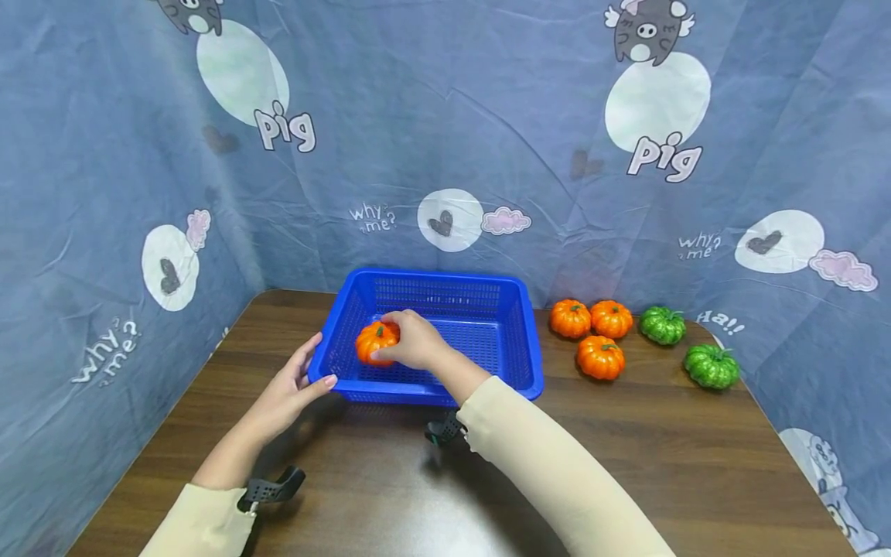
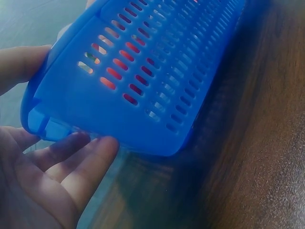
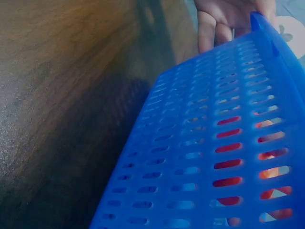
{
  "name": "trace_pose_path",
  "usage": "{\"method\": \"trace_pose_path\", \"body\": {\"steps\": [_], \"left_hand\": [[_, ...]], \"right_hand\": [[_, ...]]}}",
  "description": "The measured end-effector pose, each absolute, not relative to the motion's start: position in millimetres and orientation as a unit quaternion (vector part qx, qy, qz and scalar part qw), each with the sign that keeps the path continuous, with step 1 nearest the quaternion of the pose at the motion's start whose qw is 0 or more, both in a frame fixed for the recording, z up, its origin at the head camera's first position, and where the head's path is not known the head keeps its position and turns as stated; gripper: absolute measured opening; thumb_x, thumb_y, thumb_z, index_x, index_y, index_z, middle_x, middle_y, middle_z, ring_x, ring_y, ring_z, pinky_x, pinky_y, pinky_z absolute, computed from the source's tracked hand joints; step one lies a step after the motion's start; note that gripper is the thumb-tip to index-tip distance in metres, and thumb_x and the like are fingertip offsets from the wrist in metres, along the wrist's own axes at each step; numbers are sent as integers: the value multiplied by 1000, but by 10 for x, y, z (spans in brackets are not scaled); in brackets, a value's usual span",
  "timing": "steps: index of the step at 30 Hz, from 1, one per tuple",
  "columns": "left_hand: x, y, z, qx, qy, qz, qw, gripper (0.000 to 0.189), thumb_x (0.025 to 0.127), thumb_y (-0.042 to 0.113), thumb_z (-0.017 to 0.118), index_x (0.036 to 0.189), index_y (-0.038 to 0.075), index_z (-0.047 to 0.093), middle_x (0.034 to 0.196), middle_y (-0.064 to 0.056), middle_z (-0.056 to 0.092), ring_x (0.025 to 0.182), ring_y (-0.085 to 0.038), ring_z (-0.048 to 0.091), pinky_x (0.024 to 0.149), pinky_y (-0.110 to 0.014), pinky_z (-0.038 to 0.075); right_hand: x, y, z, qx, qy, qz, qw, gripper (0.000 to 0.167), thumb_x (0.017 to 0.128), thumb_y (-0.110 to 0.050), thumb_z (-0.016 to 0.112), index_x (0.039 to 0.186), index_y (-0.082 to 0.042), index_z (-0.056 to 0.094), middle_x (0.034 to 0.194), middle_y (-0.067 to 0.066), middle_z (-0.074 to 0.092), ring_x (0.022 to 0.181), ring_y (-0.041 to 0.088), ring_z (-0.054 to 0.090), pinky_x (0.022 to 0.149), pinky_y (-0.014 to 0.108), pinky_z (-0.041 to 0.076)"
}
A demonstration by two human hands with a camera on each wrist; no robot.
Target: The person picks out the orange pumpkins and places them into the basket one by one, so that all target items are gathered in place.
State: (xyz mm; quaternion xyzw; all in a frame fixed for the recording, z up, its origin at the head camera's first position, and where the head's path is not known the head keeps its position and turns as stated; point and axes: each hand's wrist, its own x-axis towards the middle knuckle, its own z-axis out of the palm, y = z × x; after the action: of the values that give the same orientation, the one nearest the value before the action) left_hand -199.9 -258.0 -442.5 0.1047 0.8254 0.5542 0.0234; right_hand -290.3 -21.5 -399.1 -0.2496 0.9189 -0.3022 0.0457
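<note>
In the head view a blue plastic basket (image 1: 411, 389) with slotted walls stands on the table. My left hand (image 1: 288, 393) holds its front left corner, thumb over the rim and the other fingers along the outside. The left wrist view shows this hand (image 2: 52, 183) close up against the basket's outer wall (image 2: 71, 107). Inside the basket, at its left end, my right hand (image 1: 415, 343) grips an orange toy pumpkin (image 1: 370, 345) with a green stem, covering its right side. Orange shows through the slots of the basket wall (image 3: 190, 121) in the right wrist view.
Three more orange pumpkins (image 1: 601, 358) sit on the wooden table (image 1: 668, 456) right of the basket. Two green pumpkins (image 1: 710, 367) are farther right. A blue patterned cloth (image 1: 390, 155) hangs behind the table and along its sides.
</note>
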Motion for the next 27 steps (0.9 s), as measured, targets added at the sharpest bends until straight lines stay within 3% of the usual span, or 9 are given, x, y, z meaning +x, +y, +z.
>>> {"method": "trace_pose_path", "body": {"steps": [27], "left_hand": [[-1987,-2595,-4439,99,831,547,23,81,101,22,62,162,12,9,155,-32,30,135,-49,42,102,-54,42]], "right_hand": [[-2944,-266,-4197,-239,919,-299,96,58,85,-24,82,136,-8,60,130,8,64,120,22,57,105,30,44]]}}
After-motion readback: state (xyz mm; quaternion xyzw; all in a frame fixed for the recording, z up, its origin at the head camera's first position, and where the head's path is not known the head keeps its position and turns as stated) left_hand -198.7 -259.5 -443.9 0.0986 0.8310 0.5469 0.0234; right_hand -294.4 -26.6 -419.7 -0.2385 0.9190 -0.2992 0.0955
